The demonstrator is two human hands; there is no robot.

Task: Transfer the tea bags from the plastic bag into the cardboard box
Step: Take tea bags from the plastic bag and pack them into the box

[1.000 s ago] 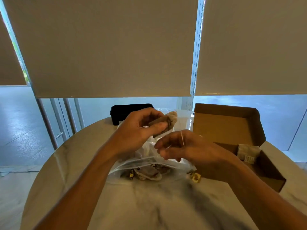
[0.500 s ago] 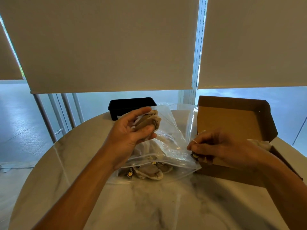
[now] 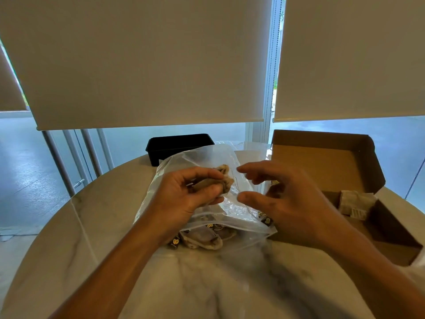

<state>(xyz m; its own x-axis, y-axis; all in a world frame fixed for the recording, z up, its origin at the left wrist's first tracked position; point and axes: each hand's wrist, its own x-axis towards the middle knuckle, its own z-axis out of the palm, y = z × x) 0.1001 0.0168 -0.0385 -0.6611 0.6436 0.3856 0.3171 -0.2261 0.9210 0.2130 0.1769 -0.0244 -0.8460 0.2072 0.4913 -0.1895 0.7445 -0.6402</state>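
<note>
A clear plastic zip bag (image 3: 232,203) lies on the round marble table (image 3: 80,226), with several tea bags (image 3: 202,239) near its front edge. My left hand (image 3: 184,196) grips a small bunch of tea bags (image 3: 224,180) above the bag. My right hand (image 3: 285,201) hovers just to the right of them, fingers spread and holding nothing; thin strings hang near its thumb. The open cardboard box (image 3: 331,171) stands at the right with its lid up. One tea bag (image 3: 355,203) lies inside it.
A black tray (image 3: 177,146) stands at the table's far edge behind the plastic bag. Roller blinds and window glass fill the background. The table's curved edge runs along the left, with floor beyond it.
My right hand has let go of the string tag it pinched near the box and has moved left toward the bunch, fingers now spread. My left hand holds the bunch in about the same place.
</note>
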